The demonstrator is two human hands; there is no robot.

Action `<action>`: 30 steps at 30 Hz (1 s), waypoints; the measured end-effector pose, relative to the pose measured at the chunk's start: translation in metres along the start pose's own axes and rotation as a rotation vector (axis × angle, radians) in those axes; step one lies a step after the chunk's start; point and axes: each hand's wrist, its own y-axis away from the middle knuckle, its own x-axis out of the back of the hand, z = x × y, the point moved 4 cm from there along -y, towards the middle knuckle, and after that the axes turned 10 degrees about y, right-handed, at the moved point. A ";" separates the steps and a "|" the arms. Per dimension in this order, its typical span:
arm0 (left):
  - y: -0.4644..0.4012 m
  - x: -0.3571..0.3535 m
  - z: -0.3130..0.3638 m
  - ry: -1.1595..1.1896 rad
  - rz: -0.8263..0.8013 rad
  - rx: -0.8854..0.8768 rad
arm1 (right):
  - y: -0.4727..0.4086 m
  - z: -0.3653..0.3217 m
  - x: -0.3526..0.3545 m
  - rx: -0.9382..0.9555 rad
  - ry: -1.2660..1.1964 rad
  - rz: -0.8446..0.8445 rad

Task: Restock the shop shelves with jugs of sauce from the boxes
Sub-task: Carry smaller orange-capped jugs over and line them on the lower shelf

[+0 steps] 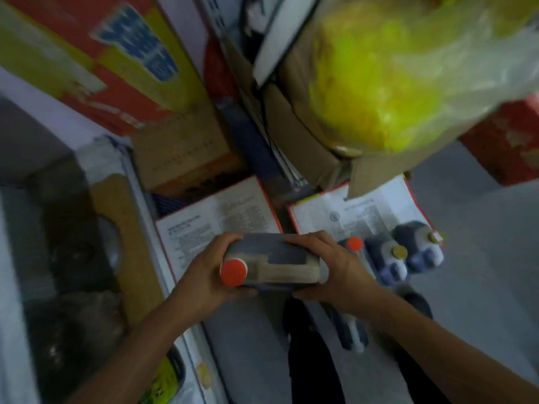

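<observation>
Jug of sauce (pixel 271 259): dark, orange-capped, lying on its side, held mid-scene above the floor. Left hand (pixel 204 275) grips the cap end; right hand (pixel 335 266) grips the base end. Further jugs (pixel 408 252), gold- and orange-capped, stand just right, beside an open box flap (pixel 364 211). Yellow bag (pixel 393 83) far right.

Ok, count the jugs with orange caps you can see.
2. One orange-capped jug is held on its side between the left hand and the right hand. Another stands behind the right hand, beside the gold-capped jugs. More may be hidden.
</observation>
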 end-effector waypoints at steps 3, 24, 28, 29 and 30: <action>0.049 0.073 0.107 0.046 0.211 -0.059 | -0.013 -0.094 0.086 0.174 -0.113 0.018; 0.513 0.092 0.504 0.210 1.580 -0.193 | 0.175 -0.609 0.271 1.202 -0.078 -0.533; 0.582 0.050 0.509 0.196 1.748 -0.128 | 0.228 -0.644 0.225 1.275 -0.092 -0.708; 0.596 0.039 0.507 0.190 1.766 -0.101 | 0.241 -0.653 0.213 1.292 -0.086 -0.740; 0.609 0.028 0.504 0.182 1.776 -0.064 | 0.253 -0.661 0.201 1.314 -0.075 -0.769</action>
